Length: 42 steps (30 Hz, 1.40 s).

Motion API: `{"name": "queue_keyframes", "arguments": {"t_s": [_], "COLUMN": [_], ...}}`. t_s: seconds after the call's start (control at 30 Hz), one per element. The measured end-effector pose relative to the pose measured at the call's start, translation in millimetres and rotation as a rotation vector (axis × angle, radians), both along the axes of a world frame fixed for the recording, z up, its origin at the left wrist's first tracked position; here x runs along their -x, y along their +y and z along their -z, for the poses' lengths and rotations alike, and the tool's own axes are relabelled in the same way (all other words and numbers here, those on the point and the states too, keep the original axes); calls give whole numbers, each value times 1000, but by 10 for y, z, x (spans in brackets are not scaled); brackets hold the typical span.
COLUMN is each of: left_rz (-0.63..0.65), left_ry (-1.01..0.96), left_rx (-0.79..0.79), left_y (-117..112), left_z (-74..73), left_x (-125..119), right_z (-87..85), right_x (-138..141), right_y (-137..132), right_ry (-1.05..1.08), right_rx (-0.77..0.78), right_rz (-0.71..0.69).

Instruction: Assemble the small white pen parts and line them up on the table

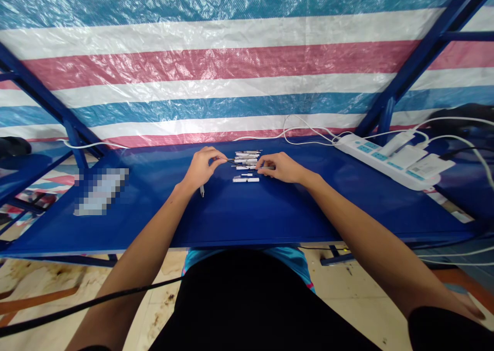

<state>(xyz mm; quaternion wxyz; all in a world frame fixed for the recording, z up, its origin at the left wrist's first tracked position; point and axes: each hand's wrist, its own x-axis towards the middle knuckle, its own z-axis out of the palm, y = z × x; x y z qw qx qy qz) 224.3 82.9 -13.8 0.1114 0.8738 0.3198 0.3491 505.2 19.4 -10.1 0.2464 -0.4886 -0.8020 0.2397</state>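
Below the left fingers, a small white pen is seen lying on the blue worktop. A thin dark rod is pinched by those fingers. Just right of them, white pen parts are laid in a row. The right fingers are curled at the row's edge, but a grip cannot be told. Far right of them, a white power strip is seen.
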Motion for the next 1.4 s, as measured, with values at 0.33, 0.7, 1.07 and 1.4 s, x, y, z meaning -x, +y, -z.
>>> {"name": "queue_keyframes", "arguments": {"t_s": [0.33, 0.7, 1.07, 1.4], "left_rz": [55, 84, 64, 82], "left_ry": [-2, 46, 195, 230], "left_rx": [32, 77, 108, 130], "left_y": [-27, -89, -111, -113], "left_z": [28, 98, 160, 153], "left_x": [-46, -137, -227, -227], "right_z": [23, 48, 123, 115], "right_x": [-18, -23, -68, -40], "right_y": [29, 36, 95, 84], "right_ry": [31, 39, -20, 67], "right_rx": [-142, -147, -251, -173], "right_rz": [55, 45, 20, 32]}}
